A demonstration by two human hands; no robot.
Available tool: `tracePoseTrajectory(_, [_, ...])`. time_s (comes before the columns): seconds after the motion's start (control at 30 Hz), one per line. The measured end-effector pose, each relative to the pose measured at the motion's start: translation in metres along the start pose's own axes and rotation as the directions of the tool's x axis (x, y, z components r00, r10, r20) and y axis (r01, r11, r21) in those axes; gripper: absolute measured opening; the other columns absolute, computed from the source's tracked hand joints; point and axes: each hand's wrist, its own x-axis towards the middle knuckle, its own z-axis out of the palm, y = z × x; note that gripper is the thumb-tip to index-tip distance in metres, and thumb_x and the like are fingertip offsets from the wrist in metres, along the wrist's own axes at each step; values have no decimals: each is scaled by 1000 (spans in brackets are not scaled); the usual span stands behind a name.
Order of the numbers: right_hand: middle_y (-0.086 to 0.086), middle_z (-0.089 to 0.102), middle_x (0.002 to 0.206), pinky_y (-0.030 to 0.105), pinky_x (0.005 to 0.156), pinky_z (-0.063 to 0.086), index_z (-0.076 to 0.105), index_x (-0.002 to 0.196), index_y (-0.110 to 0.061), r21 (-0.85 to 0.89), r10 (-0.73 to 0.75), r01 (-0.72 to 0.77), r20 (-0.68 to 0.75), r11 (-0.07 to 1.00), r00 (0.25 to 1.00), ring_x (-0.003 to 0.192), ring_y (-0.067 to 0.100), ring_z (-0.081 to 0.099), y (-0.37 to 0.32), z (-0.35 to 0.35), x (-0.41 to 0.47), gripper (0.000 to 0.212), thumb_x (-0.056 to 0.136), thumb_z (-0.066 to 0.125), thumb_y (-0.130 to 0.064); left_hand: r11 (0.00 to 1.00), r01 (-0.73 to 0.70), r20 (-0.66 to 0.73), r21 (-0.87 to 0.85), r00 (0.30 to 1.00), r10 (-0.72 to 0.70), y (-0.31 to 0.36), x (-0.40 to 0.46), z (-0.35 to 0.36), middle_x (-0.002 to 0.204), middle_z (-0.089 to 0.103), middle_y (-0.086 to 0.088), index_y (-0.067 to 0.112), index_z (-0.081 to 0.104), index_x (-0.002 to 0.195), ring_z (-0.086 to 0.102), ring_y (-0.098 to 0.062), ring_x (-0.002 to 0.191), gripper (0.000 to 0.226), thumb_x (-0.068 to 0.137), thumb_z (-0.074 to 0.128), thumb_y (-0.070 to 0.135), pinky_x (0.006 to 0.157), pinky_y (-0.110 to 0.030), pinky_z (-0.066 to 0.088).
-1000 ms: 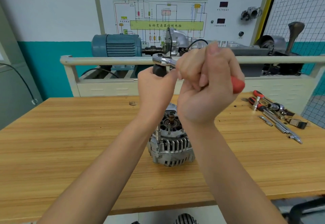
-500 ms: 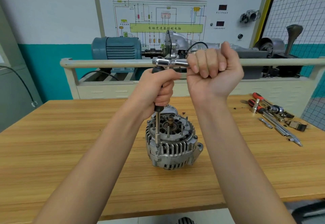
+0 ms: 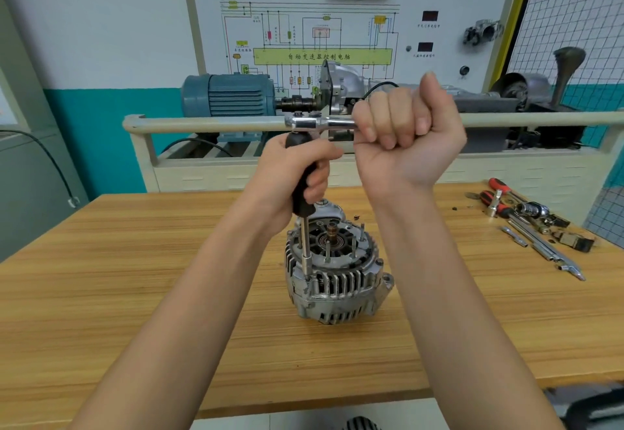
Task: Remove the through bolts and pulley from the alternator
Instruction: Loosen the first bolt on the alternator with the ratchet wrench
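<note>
Light wooden bench top [image 3: 135,294] carrying a silver finned cast-metal alternator [image 3: 332,269] at its centre, standing on end with the shaft upward. Left hand [image 3: 297,173], fingers wrapped around the black handle of a long socket driver [image 3: 304,193], holds it upright with its socket seated on a through bolt at the alternator's 9 o'clock rim. Right hand [image 3: 410,132], fist closed around the chrome ratchet wrench [image 3: 320,123], keeps it horizontal atop the driver. Loose red-handled screwdrivers and chrome sockets [image 3: 526,217] lie at the bench's 3 o'clock edge
</note>
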Motion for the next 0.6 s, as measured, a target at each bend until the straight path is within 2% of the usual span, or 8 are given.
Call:
tracePoseTrajectory(0.1, [-2, 25, 31, 20, 39, 21, 33, 36, -14, 265, 162, -134, -87, 955, 983, 37, 10, 10, -4, -11, 12, 48, 83, 42, -14, 992, 99, 304, -73, 950, -72, 3, 3, -8, 37, 34, 5, 18, 46, 47, 27, -7, 29, 32, 74, 63, 12, 34, -15, 25])
tracePoseTrajectory(0.17, [-2, 24, 31, 19, 38, 21, 33, 36, -14, 301, 175, -129, -133, 945, 976, 37, 10, 10, -4, -14, 16, 48, 83, 41, -14, 982, 153, 339, -112, 935, -106, 4, 5, -6, 34, 31, 6, 18, 43, 44, 24, -5, 27, 36, 75, 62, 13, 33, -13, 22])
tracePoseTrajectory(0.23, [-4, 23, 31, 19, 38, 21, 33, 36, -16, 238, 126, -86, -159, 968, 979, 31, 10, 16, -3, -12, 14, 47, 82, 42, -14, 981, 162, 240, -106, 962, -133, 2, 7, -4, 33, 27, 7, 20, 39, 42, 20, -4, 26, 44, 81, 57, 12, 32, -12, 18])
tracePoseTrajectory(0.33, [-5, 24, 33, 21, 40, 24, 34, 36, -18, 33, -21, 25, -110, 999, 994, 32, 10, 20, 0, -3, 2, 48, 84, 42, -13, 997, 79, -33, -20, 996, -80, -2, 6, 6, 35, 24, 7, 20, 33, 44, 16, -7, 29, 50, 88, 54, 5, 35, -13, 15])
tracePoseTrajectory(0.4, [-4, 25, 34, 24, 42, 23, 33, 39, -18, -127, -154, 154, 7, 980, 988, 34, 11, 19, 7, 5, -10, 49, 86, 42, -7, 999, 28, -232, 44, 972, -17, -4, 5, 15, 37, 24, 7, 19, 31, 49, 16, -9, 31, 47, 86, 53, 1, 37, -14, 16])
tracePoseTrajectory(0.47, [-3, 27, 36, 26, 45, 22, 31, 44, -19, -256, -305, 330, 132, 909, 943, 35, 9, 22, 18, 12, -23, 46, 85, 42, 0, 995, -18, -403, 103, 913, 58, -7, 4, 21, 41, 27, 1, 18, 31, 51, 20, -14, 35, 43, 83, 54, -2, 40, -16, 19])
tracePoseTrajectory(0.53, [0, 25, 39, 26, 46, 22, 29, 48, -17, -341, -397, 452, 222, 824, 891, 37, 8, 26, 28, 17, -33, 43, 82, 47, 2, 985, -54, -476, 163, 870, 127, -8, 4, 26, 54, 33, -7, 12, 38, 57, 27, -18, 51, 34, 82, 56, 0, 49, -24, 24])
tracePoseTrajectory(0.6, [1, 24, 39, 25, 45, 21, 27, 49, -17, -363, -407, 475, 252, 801, 878, 38, 8, 26, 31, 19, -36, 41, 81, 48, -1, 983, -74, -474, 169, 868, 147, -8, 2, 26, 59, 34, -8, 11, 43, 62, 27, -20, 57, 28, 82, 58, 0, 52, -29, 24])
